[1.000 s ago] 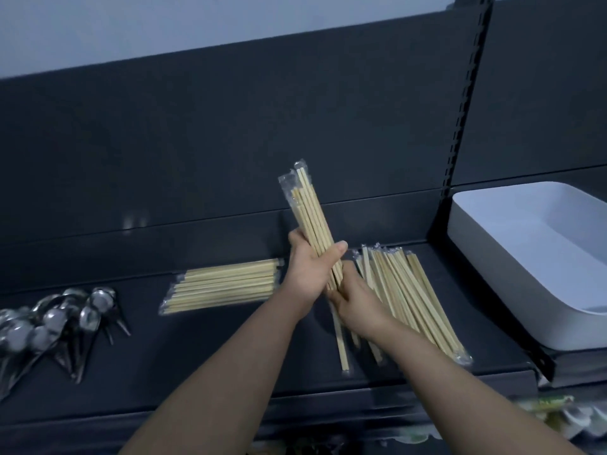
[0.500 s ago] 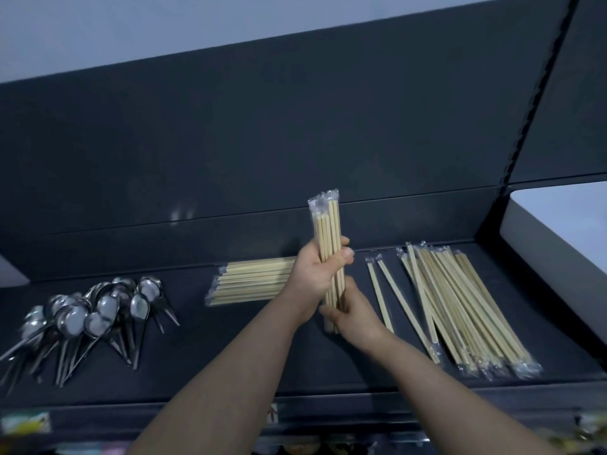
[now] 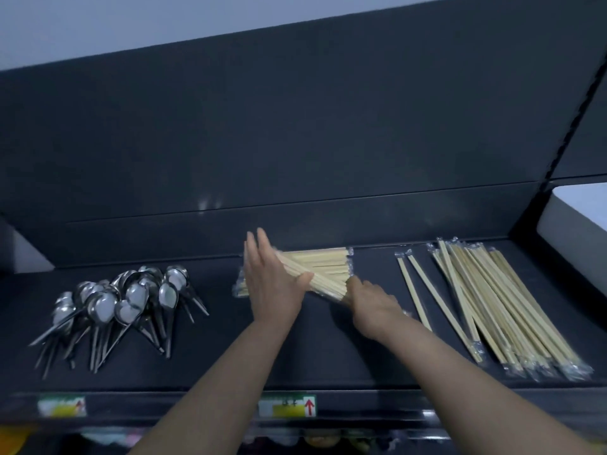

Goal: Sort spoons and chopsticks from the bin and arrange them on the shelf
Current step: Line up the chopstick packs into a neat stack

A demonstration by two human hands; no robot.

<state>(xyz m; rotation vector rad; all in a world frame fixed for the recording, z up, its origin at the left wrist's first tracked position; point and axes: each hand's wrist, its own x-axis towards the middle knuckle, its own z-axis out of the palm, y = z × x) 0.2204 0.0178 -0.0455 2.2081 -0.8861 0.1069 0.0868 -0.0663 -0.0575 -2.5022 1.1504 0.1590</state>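
The dark shelf (image 3: pixel 312 356) takes almost the whole view. At its right edge is a corner of the white bin (image 3: pixel 571 224). On the right part of the shelf lie the loose chopsticks (image 3: pixel 492 307). They are pale wood in clear wrappers, spread like a fan, with two pairs a little apart on the left of it. On the left part lie the spoons (image 3: pixel 131 297), shiny metal, heaped with bowls up and handles pointing to the front.

In the middle, near the back wall, is a flat pile of chopsticks (image 3: pixel 328 259), lying crosswise. Across it, at an angle, lies a bundle of chopsticks (image 3: pixel 325 285).

The left hand (image 3: pixel 269 287) is flat and released. Its fingers are straight and point to the back wall, over the left end of the pile, and the thumb touches the bundle. The right hand (image 3: pixel 374 307) grasps the right end of the bundle with curled fingers, just left of the loose chopsticks.

A small price label (image 3: pixel 287 405) with a red arrow sits on the front edge of the shelf.
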